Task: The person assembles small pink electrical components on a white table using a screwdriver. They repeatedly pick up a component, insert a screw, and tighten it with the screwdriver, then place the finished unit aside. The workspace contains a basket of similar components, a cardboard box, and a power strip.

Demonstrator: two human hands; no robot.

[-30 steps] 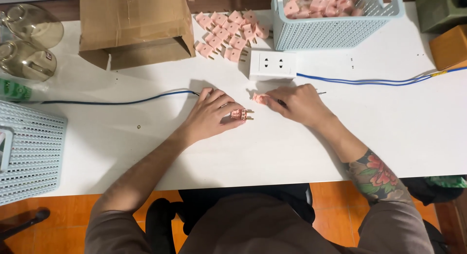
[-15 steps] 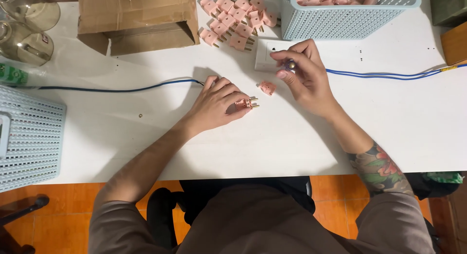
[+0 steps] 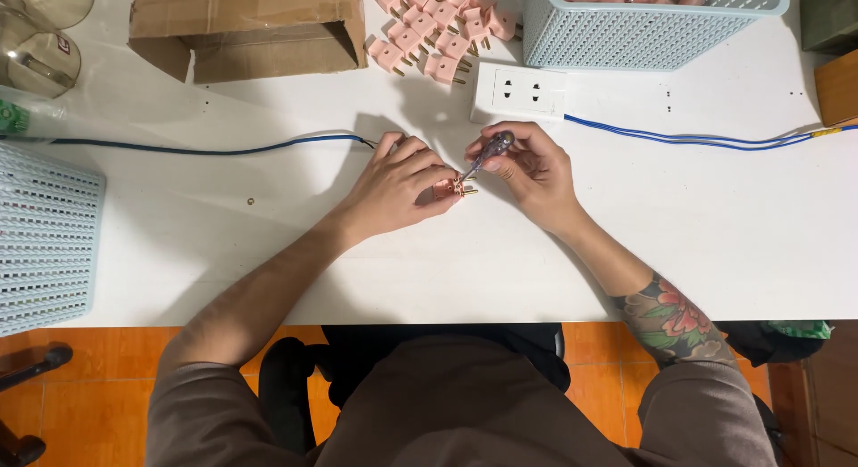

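At centre frame on the white surface [image 3: 268,244], the left hand [image 3: 393,185] pins a small pink plastic plug with brass prongs [image 3: 453,188], its grip closed on the body. The right hand [image 3: 527,168] holds a slim screwdriver with a translucent handle [image 3: 487,154], tip at the plug. The plug appears light, rigid and smooth, best held by its body sides. Upper right, the pale blue perforated plastic basket [image 3: 643,42] contains more pink plugs; loose pink plugs [image 3: 438,25] lie beside it.

Torn cardboard box [image 3: 246,29] up top, loose pile of pink plugs [image 3: 442,25] right beside it. Pale blue perforated basket [image 3: 657,29] holding more. White socket block [image 3: 520,92] trailing blue wires [image 3: 706,138]. Glass jars [image 3: 36,38] far left.
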